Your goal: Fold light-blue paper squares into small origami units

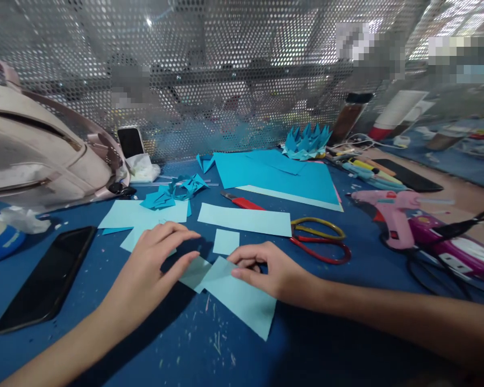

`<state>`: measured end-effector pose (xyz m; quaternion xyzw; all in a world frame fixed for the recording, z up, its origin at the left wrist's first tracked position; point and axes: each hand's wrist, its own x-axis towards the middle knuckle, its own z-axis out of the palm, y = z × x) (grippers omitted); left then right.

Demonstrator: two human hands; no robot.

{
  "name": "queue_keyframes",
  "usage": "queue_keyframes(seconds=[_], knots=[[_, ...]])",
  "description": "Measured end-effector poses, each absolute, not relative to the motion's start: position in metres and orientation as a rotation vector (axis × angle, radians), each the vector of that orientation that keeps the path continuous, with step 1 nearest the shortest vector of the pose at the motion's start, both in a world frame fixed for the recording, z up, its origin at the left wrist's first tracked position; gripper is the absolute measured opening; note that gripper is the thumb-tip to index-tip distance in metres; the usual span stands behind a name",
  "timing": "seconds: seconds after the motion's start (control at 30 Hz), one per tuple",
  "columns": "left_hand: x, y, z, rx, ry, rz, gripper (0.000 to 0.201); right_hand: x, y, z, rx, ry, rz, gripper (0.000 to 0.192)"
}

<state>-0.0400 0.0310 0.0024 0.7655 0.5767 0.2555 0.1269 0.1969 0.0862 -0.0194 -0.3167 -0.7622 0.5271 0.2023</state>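
Observation:
My right hand [266, 269] pinches the upper edge of a light blue paper piece [246, 301] between thumb and fingers. Its left corner overlaps a smaller light blue paper piece [196, 274] lying beneath. My left hand [159, 255] hovers just left of these, thumb and fingers apart, with nothing between them. A small paper square [226, 241] lies just beyond my right hand. Farther back, a long paper strip [244, 219] partly covers scissors [320, 239] with red and yellow handles. More light blue sheets [125, 212] lie behind my left hand, partly hidden by it.
Folded blue paper pieces [173, 193], a stack of blue sheets [274, 177] and a spiky paper flower [306, 142] lie toward the mesh panel. A pink glue gun [395, 209] and a power strip [455, 242] sit right; a phone [50, 274] and a bag [40, 145] left.

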Motion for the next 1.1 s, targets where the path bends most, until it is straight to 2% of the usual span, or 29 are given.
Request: queue_keyframes(seconds=[0.13,0.3,0.5,0.6,0.67,0.8,1.1], knots=[[-0.021,0.019,-0.002,2.240,1.549,0.735,0.007,0.198,0.081,-0.019,-0.873,-2.206,1.442,0.019],[-0.008,0.013,-0.010,2.138,1.483,0.644,0.013,0.203,0.079,-0.020,-0.566,-2.581,0.751,0.012],[-0.007,0.004,-0.021,2.377,1.410,0.701,0.012,0.204,0.089,-0.019,-0.249,-2.762,0.376,0.013],[-0.010,-0.001,-0.029,2.566,1.327,0.767,0.023,0.206,0.094,-0.014,-0.010,-2.869,0.021,0.024],[-0.012,-0.004,-0.033,2.734,1.237,0.817,0.031,0.209,0.096,-0.011,0.148,-2.873,-0.115,0.025],[-0.015,-0.006,-0.036,2.925,1.159,0.879,0.028,0.213,0.102,-0.011,0.280,-2.826,-0.113,0.019],[-0.028,-0.006,-0.037,2.910,1.205,0.849,0.019,0.212,0.095,-0.009,0.069,-2.887,0.094,0.028]])
